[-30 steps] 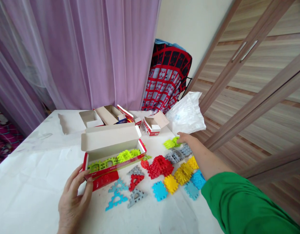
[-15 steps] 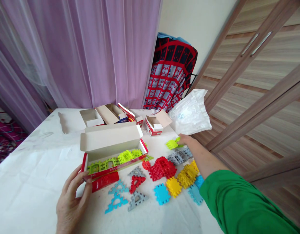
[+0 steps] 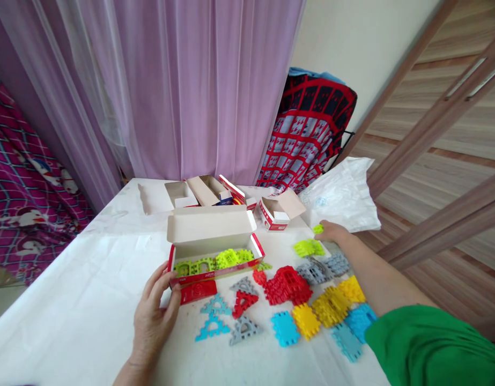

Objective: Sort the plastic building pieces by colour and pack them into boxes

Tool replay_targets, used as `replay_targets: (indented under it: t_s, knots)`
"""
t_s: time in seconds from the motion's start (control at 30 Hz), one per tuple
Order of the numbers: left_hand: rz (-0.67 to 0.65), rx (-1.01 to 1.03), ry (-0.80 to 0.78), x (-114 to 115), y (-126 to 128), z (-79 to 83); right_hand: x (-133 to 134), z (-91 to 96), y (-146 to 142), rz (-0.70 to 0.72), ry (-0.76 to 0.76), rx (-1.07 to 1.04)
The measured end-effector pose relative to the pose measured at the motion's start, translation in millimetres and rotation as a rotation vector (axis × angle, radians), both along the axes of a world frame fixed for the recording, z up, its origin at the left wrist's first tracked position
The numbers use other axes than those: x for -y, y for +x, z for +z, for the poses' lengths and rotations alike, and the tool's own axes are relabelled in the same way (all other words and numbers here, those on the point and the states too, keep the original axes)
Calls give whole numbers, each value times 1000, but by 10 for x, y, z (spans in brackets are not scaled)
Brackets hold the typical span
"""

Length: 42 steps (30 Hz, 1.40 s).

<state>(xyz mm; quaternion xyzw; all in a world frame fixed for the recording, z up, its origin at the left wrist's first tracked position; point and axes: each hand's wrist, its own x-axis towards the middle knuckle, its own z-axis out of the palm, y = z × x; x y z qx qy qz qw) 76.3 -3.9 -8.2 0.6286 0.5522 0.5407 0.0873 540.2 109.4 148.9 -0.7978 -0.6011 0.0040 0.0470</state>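
My left hand (image 3: pixel 154 312) grips the near left end of an open red cardboard box (image 3: pixel 199 276), thumb on the front and fingers on the side. A row of lime green interlocking pieces (image 3: pixel 215 260) stands inside it. My right hand (image 3: pixel 332 232), in a green sleeve, reaches to the far right of the table with its fingers curled. A small lime green piece (image 3: pixel 318 229) shows at its fingertips. More lime green pieces (image 3: pixel 307 247) lie just below the hand.
Red (image 3: pixel 287 284), yellow (image 3: pixel 331 306), blue (image 3: pixel 285 327) and grey pieces (image 3: pixel 323 267) and flat triangles (image 3: pixel 242 303) lie on the white table (image 3: pixel 70 300). Small open boxes (image 3: pixel 207 190) (image 3: pixel 277 212) stand at the back. A white plastic bag (image 3: pixel 344 195) hangs over the right edge.
The view has swung left, so everything sits further right in the picture. My right hand has come off the lime green pile with a small piece at its fingertips. My left hand stays on the box.
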Motion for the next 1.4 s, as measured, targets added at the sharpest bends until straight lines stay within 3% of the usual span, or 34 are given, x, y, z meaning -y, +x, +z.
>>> replay_targets:
  t_s: [0.1,0.17,0.33,0.47,0.6,0.9,1.2,1.4]
  knots:
    - [-12,10,21,-22,0,-38,-94,92,-72,-11,-47,-16]
    - [-18,8,37,-35,0,-52,-141,157,-280,39,-60,-70]
    - [-17,-3,77,-33,17,-1,-14,305,-1362,344,-164,-321]
    - [-19,-11,116,-20,36,55,200,287,-2298,461,-289,-163]
    - [-12,-2,118,-26,43,48,289,128,-2839,454,-376,4]
    - [-28,34,114,-25,60,55,329,-91,-3146,441,-413,117]
    - [-27,10,102,-27,46,39,356,-20,-3181,431,-404,115]
    - [-23,-5,121,-19,51,76,378,37,-3318,509,-410,27]
